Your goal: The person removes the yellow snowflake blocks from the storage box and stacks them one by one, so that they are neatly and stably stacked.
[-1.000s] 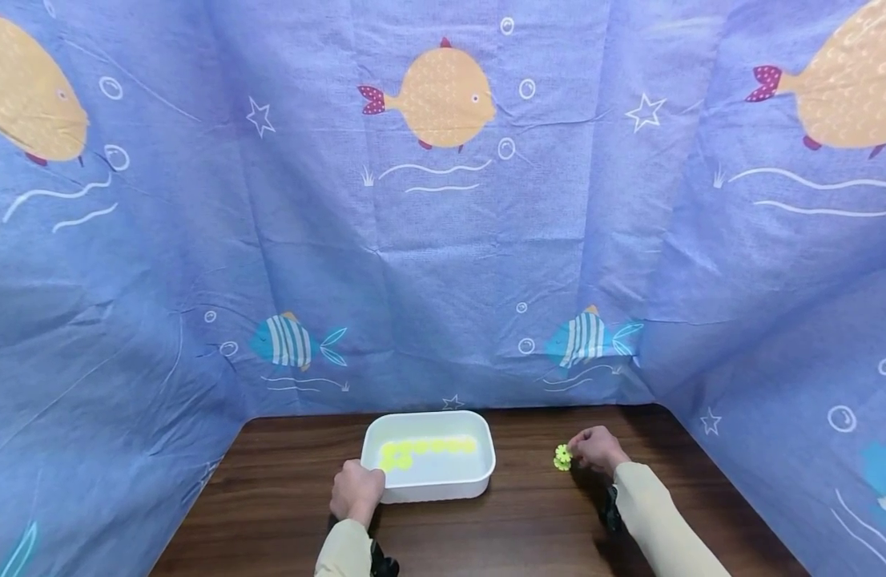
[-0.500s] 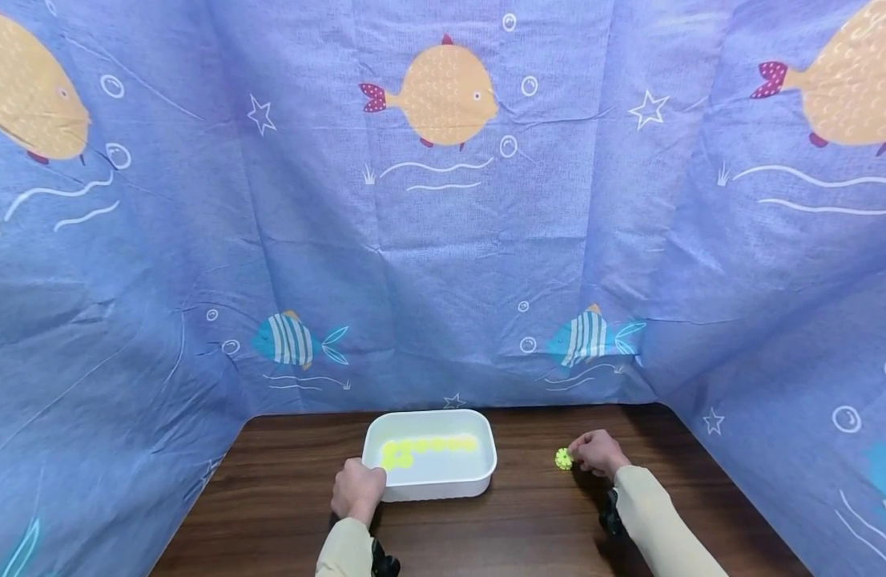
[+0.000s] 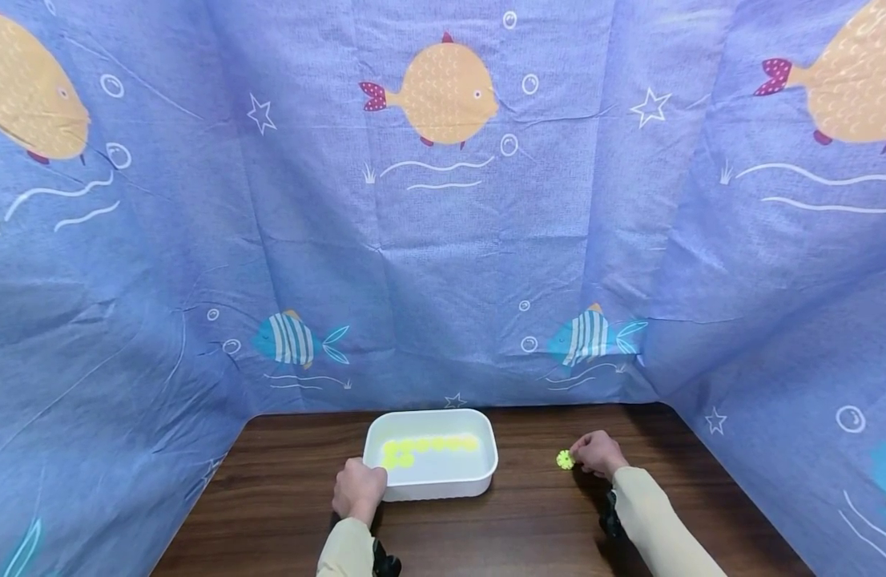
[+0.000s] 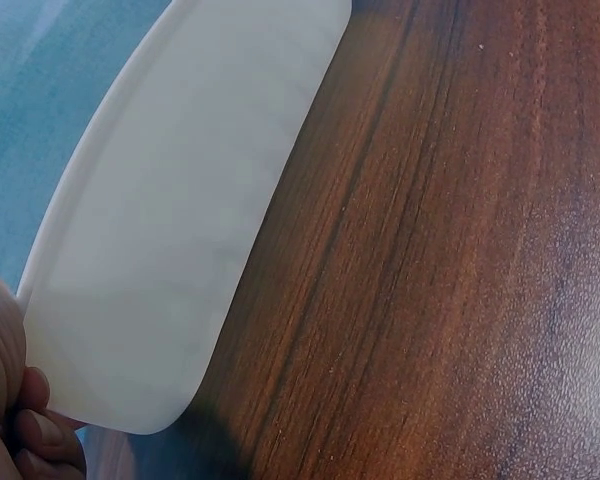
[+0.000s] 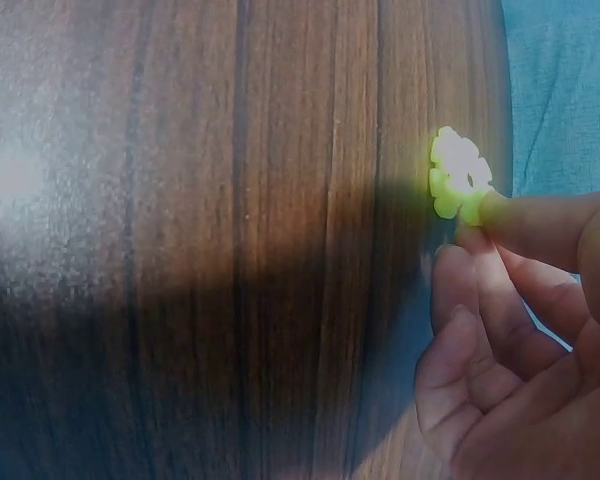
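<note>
1. Right hand (image 3: 597, 453): thumb and fingertips pinch a bright yellow-green, flower-shaped piece (image 3: 565, 459) with rounded petals by its edge. The piece is to the right of the tub, well apart from it; cannot tell if it touches the table.
2. Left hand (image 3: 360, 484): fingers curled on the near left corner of a white, rounded rectangular tub (image 3: 440, 486), covering that corner (some fingers hidden in the head view).
3. In the tub: several yellow pieces (image 3: 450, 443), most in a row across the floor, others clustered at the left (outlines washed out, count uncertain).
4. In the way: the tub's right wall stands between the pinched piece and those inside.
5. Surroundings: dark brown wood-grain table (image 3: 529, 521); blue fish-print cloth (image 3: 443, 240) behind and at both sides; pale long sleeves (image 3: 662, 521); black device (image 3: 610, 517) at the right wrist.
</note>
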The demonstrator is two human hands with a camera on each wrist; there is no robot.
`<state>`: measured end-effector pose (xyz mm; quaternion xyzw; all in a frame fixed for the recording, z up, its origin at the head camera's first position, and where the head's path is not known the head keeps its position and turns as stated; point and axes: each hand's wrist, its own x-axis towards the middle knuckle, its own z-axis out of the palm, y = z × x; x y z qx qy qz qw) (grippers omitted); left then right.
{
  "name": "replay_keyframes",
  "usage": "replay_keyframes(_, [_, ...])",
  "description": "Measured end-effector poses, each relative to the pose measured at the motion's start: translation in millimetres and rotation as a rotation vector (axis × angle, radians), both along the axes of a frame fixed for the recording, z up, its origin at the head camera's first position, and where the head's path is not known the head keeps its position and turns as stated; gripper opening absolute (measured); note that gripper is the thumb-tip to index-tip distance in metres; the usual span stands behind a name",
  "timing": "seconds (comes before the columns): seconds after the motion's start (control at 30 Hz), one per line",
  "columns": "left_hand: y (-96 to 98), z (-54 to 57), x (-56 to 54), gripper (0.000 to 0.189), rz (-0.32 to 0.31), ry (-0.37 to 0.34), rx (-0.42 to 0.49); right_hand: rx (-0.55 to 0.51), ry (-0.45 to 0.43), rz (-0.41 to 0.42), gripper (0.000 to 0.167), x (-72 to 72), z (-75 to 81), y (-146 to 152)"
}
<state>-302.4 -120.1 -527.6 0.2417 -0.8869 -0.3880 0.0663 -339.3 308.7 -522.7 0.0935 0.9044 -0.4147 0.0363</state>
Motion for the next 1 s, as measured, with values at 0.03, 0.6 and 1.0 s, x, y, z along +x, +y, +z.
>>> replay_keyframes(0.03, [0.1,0.1,0.2,0.023,0.000,0.000,-0.001,0.012,0.008,0.003,0.013,0.1,-0.3,-0.1])
replay_keyframes(0.6, [0.5,0.3,1.1,0.026,0.010,0.014,-0.004,0.072,0.014,0.009,0.014,-2.4,-2.3,-2.2])
replay_keyframes(1.0, [1.2,-0.2,1.9,0.028,0.011,0.019,-0.005,0.070,0.014,0.005,0.009,-2.6,-6.6,-5.1])
